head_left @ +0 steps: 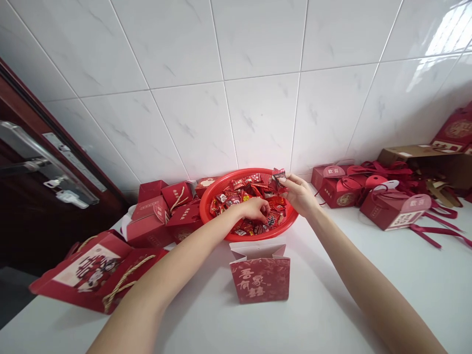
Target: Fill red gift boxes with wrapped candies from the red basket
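A red plastic basket (pixel 204 209) full of small wrapped candies (pixel 239 184) stands against the tiled wall. Down among the candies is my left hand (pixel 254 209), its fingers curled together; what they grip, if anything, is hidden. Over the basket's right rim, my right hand (pixel 298 192) pinches a dark red wrapped candy (pixel 279 175) between thumb and fingers. In front of the basket an upright red paper gift box (pixel 260 281) with pale lettering stands with its top unfolded, between my forearms.
Several red gift boxes (pixel 149 221) crowd the left, with a red gift bag (pixel 92 270) with rope handles nearer me. More ribboned boxes (pixel 394 209) and a cardboard box (pixel 420 151) line the right of the white table (pixel 206 319). A door handle (pixel 47 160) is at far left.
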Available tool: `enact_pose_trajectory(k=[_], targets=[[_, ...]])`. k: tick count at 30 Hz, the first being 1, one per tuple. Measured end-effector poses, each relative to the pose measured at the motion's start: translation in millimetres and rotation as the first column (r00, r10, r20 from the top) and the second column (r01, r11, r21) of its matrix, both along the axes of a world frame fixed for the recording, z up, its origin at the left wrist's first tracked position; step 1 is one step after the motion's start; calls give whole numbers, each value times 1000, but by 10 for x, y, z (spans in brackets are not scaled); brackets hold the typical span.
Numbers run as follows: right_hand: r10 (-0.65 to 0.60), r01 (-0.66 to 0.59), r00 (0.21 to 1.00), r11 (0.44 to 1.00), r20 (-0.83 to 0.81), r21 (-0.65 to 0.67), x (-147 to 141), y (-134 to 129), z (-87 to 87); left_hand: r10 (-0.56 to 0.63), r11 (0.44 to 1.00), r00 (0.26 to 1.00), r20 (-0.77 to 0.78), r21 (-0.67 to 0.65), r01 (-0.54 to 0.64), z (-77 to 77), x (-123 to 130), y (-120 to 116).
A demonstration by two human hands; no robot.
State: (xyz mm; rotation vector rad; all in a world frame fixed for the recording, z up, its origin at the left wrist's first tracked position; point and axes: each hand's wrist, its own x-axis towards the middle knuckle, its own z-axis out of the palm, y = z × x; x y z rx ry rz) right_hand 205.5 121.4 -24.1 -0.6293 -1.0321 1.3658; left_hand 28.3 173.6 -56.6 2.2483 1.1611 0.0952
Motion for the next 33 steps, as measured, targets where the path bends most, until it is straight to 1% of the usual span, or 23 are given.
enact_pose_trajectory(k=[6,11,14,17,19,21,23,25,28,30,32,33], targets=[[-4,4,1000,1000,17,-2,8,8,-17,-9,989,999,37,149,4,4,75,-2],[-5,5,1000,1000,18,5,9,19,-25,-39,980,998,41,197,30,-31,86,5],[-13,13,999,1000,30,10,13,29,-30,-64,970,993,100,241,39,-36,84,6],[-13,13,999,1000,31,3,14,29,-25,-122,963,977,176,259,74,-24,99,1],[-14,14,1000,1000,20,-6,9,23,-17,-140,964,974,178,249,92,-20,113,-8],[-16,16,1000,1000,3,-12,3,18,-9,-127,971,980,155,221,91,-16,122,-18],[-14,13,1000,1000,-12,-17,1,18,-7,-92,976,984,153,209,58,-1,122,-19],[-4,4,1000,1000,-26,-25,8,27,-12,-23,969,980,200,245,-27,39,103,-3],[10,-12,999,999,-51,-36,36,59,-33,82,937,958,274,307,-168,148,33,48],[22,-24,998,999,-58,-32,62,86,-49,130,916,947,294,329,-228,236,-35,74],[38,-40,998,999,-56,-30,87,108,-57,176,902,920,350,317,-293,324,-105,59],[46,-48,997,998,-59,-37,98,114,-56,193,903,890,413,280,-326,366,-137,29]])
